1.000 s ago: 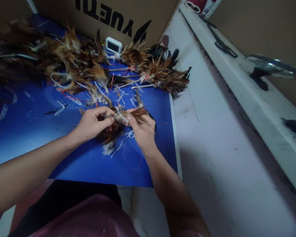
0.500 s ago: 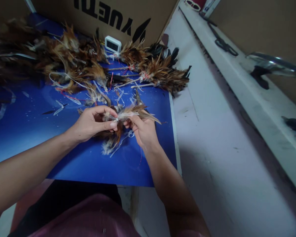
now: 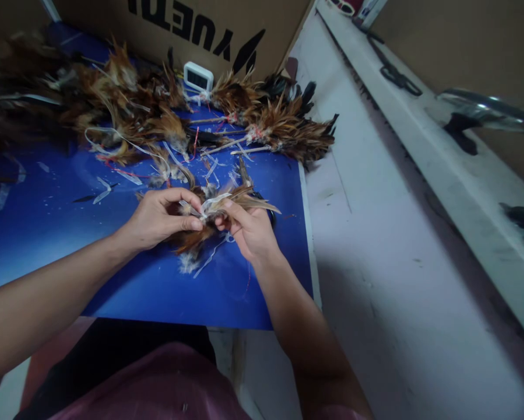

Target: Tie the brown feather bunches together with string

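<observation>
Head camera, seen from my remote seat: the left hand (image 3: 157, 219) has thumb and forefinger pressed together on the bound end of a small feather bunch (image 3: 248, 199), right where a white strip (image 3: 215, 199) crosses it. The right hand (image 3: 255, 230) pinches farther along, thumb above and fingers curled beneath. I read that grip as closed on the feathers, but I cannot tell whether it has the strip as well.

The relation I judge to matter most is this: the bunch bridges the two sets of fingertips, with its tie at the left ones and its feathered length over the right ones. Both hands touch it, so neither is nearer to the bunch as a whole; the left is the one on the tie. Its long axis runs nearly crosswise from my viewpoint, and the loose feather tips point right, past the right thumb.

Just below the hands I see a clump of brown feathers (image 3: 194, 240) on the blue table (image 3: 134, 286), with a knotted clear ribbon (image 3: 211, 259) beside it. Beyond the fingers, bare sticks (image 3: 227, 144) lead into fuller feather bundles (image 3: 290, 131), which point right too. To their left spreads a feather heap (image 3: 130, 93); behind are a small white display (image 3: 198, 77) and a cardboard box (image 3: 157, 44).
</observation>
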A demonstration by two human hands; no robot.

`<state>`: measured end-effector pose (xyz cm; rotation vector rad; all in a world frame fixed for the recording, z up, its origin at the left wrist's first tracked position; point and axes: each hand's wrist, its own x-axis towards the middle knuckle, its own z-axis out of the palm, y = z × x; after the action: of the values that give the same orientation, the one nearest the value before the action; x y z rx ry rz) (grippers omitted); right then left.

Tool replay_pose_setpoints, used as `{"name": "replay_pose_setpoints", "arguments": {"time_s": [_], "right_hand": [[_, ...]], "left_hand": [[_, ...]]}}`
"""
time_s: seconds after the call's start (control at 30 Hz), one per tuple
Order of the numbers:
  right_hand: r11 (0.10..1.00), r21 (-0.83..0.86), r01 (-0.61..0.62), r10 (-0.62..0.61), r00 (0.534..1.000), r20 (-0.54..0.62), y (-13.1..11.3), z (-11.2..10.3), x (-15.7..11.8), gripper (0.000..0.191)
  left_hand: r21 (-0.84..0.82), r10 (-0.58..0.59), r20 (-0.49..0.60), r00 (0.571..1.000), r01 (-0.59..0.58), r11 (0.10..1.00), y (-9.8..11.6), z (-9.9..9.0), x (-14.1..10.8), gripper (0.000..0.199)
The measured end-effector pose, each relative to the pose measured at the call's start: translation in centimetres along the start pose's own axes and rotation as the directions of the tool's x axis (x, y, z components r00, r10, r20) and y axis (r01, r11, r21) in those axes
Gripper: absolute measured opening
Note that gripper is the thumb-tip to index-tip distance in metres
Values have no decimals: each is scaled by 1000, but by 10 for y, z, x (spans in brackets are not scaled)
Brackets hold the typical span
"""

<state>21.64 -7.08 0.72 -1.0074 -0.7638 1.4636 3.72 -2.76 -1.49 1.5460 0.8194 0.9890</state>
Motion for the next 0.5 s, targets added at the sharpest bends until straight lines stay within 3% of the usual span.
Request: {"name": "replay_pose_setpoints", "arguments": {"time_s": [0.2, 0.5], "right_hand": [[1000, 0, -21, 21, 1000, 10, 1, 0, 0, 23], [999, 30, -31, 30, 998, 49, 3, 2, -2, 21]], "left_hand": [[85, 92, 16, 996, -93, 992, 1, -1, 1, 25], [86, 95, 5, 995, -95, 992, 2, 1, 0, 24]]}}
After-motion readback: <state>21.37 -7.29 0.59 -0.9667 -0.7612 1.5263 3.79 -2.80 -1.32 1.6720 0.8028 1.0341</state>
